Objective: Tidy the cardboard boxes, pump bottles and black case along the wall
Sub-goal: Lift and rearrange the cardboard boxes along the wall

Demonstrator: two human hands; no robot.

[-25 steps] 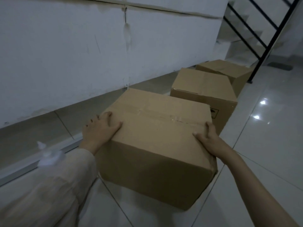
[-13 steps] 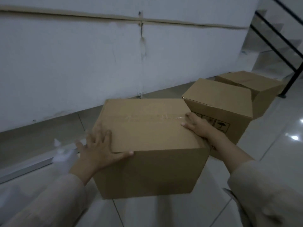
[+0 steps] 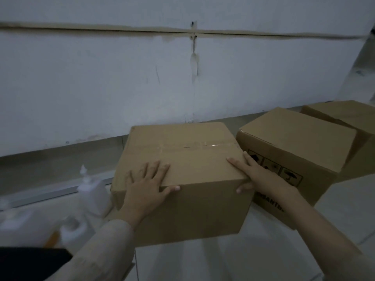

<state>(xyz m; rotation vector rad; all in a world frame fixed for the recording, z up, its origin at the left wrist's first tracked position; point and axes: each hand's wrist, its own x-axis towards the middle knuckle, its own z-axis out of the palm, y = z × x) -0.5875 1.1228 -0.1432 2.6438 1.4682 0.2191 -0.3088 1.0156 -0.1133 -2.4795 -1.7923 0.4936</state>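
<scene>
A taped cardboard box (image 3: 194, 159) stands on the floor facing the white wall. My left hand (image 3: 148, 185) lies flat on its top near the front edge, thumb over the front face. My right hand (image 3: 255, 175) grips its front right corner, fingers on top and thumb on the front. A second cardboard box (image 3: 294, 142) with handling symbols sits just to the right, and a third box (image 3: 349, 114) lies beyond it. Two white pump bottles (image 3: 93, 191) (image 3: 71, 232) stand left of the box. The black case (image 3: 30, 262) shows at the bottom left corner.
A pale plastic container (image 3: 18, 226) sits at the far left beside the bottles. A metal rail (image 3: 50, 191) runs along the base of the wall behind them. Glossy white tiles (image 3: 223, 256) spread in front of the boxes.
The near box has turned square to the wall and sits closer to the second box. My view swung left, bringing the bottles and black case into sight.
</scene>
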